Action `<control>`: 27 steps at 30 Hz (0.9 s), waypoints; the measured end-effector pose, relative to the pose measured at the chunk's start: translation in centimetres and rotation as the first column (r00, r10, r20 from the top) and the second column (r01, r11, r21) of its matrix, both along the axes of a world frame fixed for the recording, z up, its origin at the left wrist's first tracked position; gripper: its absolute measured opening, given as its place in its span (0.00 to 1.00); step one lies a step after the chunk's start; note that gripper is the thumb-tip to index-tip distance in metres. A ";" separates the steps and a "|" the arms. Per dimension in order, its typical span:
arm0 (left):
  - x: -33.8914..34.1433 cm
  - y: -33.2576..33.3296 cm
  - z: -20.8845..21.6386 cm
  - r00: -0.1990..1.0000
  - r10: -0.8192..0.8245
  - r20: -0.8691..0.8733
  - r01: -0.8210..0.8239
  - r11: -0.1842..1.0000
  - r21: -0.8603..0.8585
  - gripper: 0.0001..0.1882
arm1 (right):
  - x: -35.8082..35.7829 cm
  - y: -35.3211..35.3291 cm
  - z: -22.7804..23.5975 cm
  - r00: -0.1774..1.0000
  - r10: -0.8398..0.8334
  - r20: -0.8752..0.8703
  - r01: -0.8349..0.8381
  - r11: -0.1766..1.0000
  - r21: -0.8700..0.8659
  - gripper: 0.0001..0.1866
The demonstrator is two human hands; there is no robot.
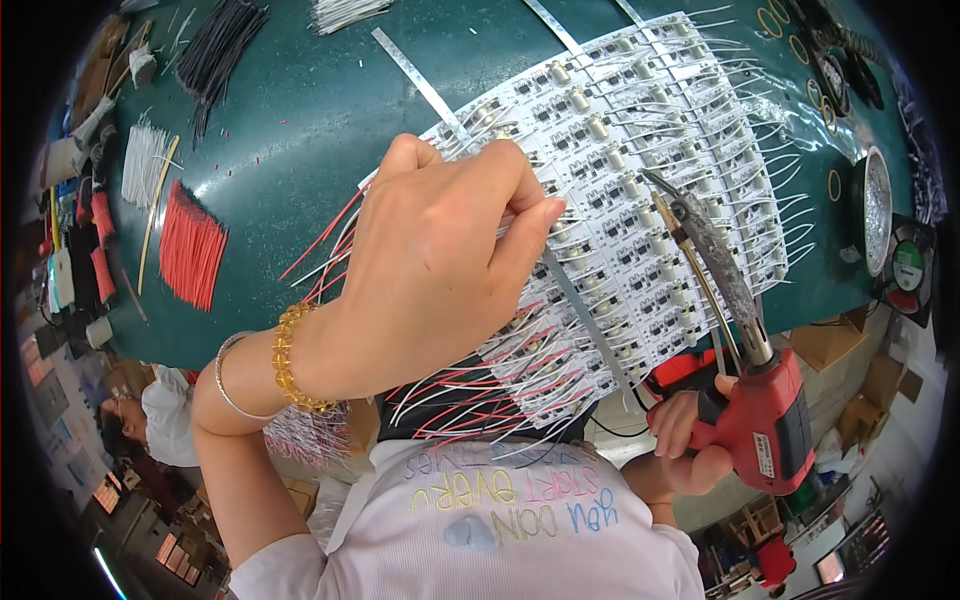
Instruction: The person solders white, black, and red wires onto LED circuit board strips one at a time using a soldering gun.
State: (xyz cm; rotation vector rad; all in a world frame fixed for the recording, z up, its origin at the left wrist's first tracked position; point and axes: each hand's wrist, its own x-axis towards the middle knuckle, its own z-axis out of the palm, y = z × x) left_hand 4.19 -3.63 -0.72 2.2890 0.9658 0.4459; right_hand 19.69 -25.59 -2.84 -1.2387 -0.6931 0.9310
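A large white panel of small circuit boards (630,215) lies tilted on the bench, with rows of components and many thin wires soldered along it. Over its left part my left hand (440,235) is closed in a pinch, thumb against the fingers; whatever sits between the fingertips is hidden. Red and white wires (500,385) hang off the panel's near edge, beneath my left wrist. My right hand (690,440) grips a red soldering gun (765,425) by its handle. The gun's tip (655,185) points at the panel, right of my left fingers. A flat metal strip (590,320) lies across the boards.
Cut wires lie in bundles on the green bench (300,120): black (218,55), red (192,245) and white (147,165). Tools with red handles (102,235) line the left edge. A round metal dish (877,210) stands at the right. Another person (165,415) is at the lower left.
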 end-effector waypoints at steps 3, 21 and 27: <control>0.1 -0.1 -0.4 1.000 0.001 0.026 -0.002 0.999 0.046 0.06 | 0.4 0.3 0.0 0.998 0.059 -0.026 -0.060 0.997 -0.054 0.30; 0.0 -0.2 -0.3 0.998 -0.023 0.053 0.016 0.992 0.123 0.06 | 2.1 -0.2 -0.1 0.987 0.120 -0.110 -0.126 0.990 -0.056 0.26; 0.0 -0.2 -0.5 0.996 -0.039 0.076 0.027 0.988 0.152 0.07 | 0.9 -0.3 -1.2 0.979 0.172 0.111 -0.172 0.985 -0.011 0.38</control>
